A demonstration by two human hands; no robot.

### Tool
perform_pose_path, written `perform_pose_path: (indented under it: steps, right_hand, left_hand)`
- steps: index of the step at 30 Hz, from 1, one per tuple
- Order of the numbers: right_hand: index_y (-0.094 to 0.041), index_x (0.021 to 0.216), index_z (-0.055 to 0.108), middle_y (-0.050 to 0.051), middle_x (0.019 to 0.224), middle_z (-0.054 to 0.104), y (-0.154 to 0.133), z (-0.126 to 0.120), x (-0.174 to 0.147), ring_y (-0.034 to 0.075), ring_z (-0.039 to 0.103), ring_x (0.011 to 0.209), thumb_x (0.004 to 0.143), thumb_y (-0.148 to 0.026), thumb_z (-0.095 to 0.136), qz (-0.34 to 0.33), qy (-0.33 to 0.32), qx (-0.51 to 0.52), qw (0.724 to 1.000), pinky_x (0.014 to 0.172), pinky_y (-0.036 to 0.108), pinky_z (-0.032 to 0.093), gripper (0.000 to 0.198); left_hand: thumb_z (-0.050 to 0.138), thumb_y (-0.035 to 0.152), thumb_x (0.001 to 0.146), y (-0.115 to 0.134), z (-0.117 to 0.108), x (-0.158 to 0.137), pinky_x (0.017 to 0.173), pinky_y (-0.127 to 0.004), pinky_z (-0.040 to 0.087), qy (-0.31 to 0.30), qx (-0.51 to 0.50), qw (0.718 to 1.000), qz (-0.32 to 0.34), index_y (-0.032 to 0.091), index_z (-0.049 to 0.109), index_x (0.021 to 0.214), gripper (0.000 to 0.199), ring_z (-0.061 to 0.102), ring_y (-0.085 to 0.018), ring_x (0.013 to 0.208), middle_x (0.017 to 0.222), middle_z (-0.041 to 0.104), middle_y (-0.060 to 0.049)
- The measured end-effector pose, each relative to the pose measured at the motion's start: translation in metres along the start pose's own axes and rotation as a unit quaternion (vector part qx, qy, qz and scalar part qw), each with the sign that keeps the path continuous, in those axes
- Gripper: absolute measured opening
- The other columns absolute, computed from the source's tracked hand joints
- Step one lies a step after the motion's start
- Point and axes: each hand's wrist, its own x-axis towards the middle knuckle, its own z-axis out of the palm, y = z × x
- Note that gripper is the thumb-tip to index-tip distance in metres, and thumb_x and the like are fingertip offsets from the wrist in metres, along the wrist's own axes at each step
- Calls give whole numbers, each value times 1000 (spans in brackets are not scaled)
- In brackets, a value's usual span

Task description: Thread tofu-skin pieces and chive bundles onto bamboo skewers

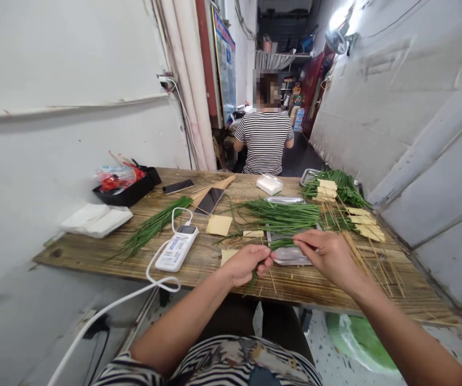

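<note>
My left hand point(251, 264) is closed near the table's front edge, with green chive ends hanging below its fingers. A few chive stalks point(282, 244) stretch between it and my right hand point(327, 254), whose thumb and fingertips pinch their other end. Behind the hands, a thick bundle of chives point(285, 214) lies across a metal tray point(291, 258). A rolled tofu sheet on a skewer point(253, 234) rests left of the tray. One flat yellow tofu sheet point(218, 225) lies farther left, and another point(228, 256) is partly hidden by my left hand.
Finished-looking skewered rolls point(365, 222) and more chives point(341, 185) lie at the right. A white power bank point(177, 249) with a cable, a phone point(209, 201), loose skewers point(215, 187) and a black box point(128, 187) occupy the left. Beyond the table sits a person in stripes point(263, 142).
</note>
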Motion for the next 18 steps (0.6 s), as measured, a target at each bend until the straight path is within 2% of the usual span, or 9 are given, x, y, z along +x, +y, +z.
perform_pose_path:
  steps: [6, 12, 16, 18]
  right_hand:
    - [-17, 93, 66, 8, 84, 68, -13, 7, -12, 15, 62, 73, 94, -20, 41, -59, 34, -118, 991, 67, 27, 50, 26]
    - [-9, 110, 60, 14, 87, 65, -36, 23, -30, 20, 60, 80, 92, -11, 33, -187, 46, -225, 955, 67, 31, 53, 33]
    - [-6, 108, 61, 14, 83, 64, -49, 36, -37, 21, 60, 75, 88, -5, 34, -203, 55, -279, 937, 60, 31, 52, 34]
    - [-5, 105, 62, 15, 82, 64, -53, 41, -38, 22, 60, 72, 87, -4, 35, -207, 54, -303, 929, 53, 30, 50, 33]
  left_hand:
    - [73, 51, 68, 4, 9, 0, 47, -19, 18, -9, -17, 1000, 10, 9, 56, 84, 48, 27, -2, 48, 64, 42, 5]
    - [74, 57, 61, 2, 19, 7, 48, -19, 24, 67, -62, 995, 37, 13, 47, 68, 53, 33, -3, 50, 62, 40, 6]
    - [73, 60, 61, 3, 27, 10, 47, -19, 23, 69, -34, 996, 53, 14, 45, 65, 54, 31, -3, 48, 56, 38, 7]
    - [71, 62, 62, 6, 31, 10, 50, -19, 28, 84, -14, 994, 63, 14, 48, 66, 53, 36, -5, 51, 57, 42, 6]
